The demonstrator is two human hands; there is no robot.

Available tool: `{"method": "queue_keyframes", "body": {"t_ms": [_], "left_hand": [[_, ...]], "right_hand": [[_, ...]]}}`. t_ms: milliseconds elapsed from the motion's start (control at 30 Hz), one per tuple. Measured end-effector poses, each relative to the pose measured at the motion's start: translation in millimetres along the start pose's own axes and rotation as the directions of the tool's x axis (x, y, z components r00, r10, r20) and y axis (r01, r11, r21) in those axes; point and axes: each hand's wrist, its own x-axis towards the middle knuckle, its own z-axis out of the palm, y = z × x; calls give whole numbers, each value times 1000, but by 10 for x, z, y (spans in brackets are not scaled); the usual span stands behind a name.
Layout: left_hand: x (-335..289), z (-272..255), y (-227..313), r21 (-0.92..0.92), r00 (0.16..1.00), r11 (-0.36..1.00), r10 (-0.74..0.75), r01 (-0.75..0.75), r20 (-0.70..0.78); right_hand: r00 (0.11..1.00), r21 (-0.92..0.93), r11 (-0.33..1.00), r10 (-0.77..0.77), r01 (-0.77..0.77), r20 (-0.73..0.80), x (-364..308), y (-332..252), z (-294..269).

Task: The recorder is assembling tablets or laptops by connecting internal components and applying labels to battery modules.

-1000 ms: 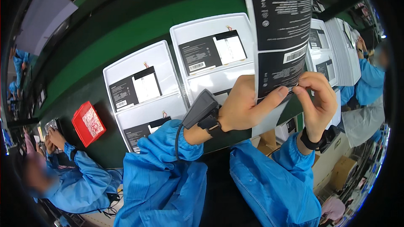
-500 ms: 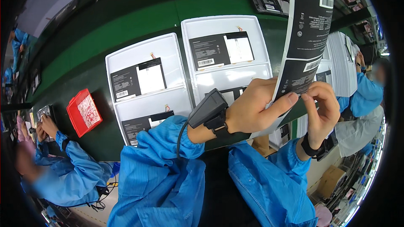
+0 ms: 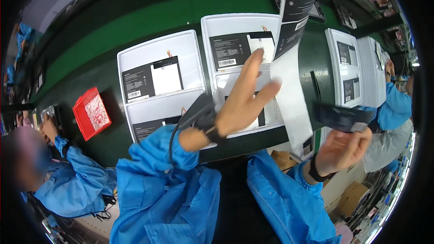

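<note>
My right hand (image 3: 346, 151) pinches a single black label (image 3: 344, 118), blurred by motion, at its near edge. To its left, a strip of black printed labels (image 3: 296, 7) hangs down from above, with its bare white backing (image 3: 291, 97) trailing to the table's front edge. My left hand (image 3: 246, 97) is open and off the strip, fingers stretched over the middle white tray (image 3: 221, 81). Beneath it lies a flat black-and-white battery pack (image 3: 228, 50) with coloured wires. The left white tray (image 3: 187, 45) holds another such pack (image 3: 151, 79); a lower one is partly hidden by my sleeve.
A red bin (image 3: 91, 114) with small white-and-red bits stands at the left. Stacked white trays (image 3: 332, 49) with packs sit at the right. Black parts lie at the table's far side. Co-workers in blue sleeves (image 3: 77, 153) work at both sides. A cardboard box (image 3: 353, 197) is below right.
A black label has come off the strip and is in my right hand, which moved slightly down. My left hand let go of the strip and moved left, opening. The strip's white backing hangs free.
</note>
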Motion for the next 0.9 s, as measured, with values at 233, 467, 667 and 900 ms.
{"method": "queue_keyframes", "body": {"t_ms": [233, 467, 667, 900], "left_hand": [[-887, -366, 334, -221, 873, 846, -480, 486, 85], [-944, -729, 430, 492, 668, 787, -595, 372, 447], [-925, -849, 402, 366, 757, 778, -609, 511, 238], [-951, -881, 244, 628, 994, 778, -70, 1, 84]], "right_hand": [[612, -62, 727, 617, -683, 495, -729, 304, 310], [325, -382, 923, 348, 46, 879, -440, 428, 419], [420, -580, 759, 648, -295, 635, -457, 507, 352], [396, -469, 478, 878, -743, 267, -609, 672, 372]]}}
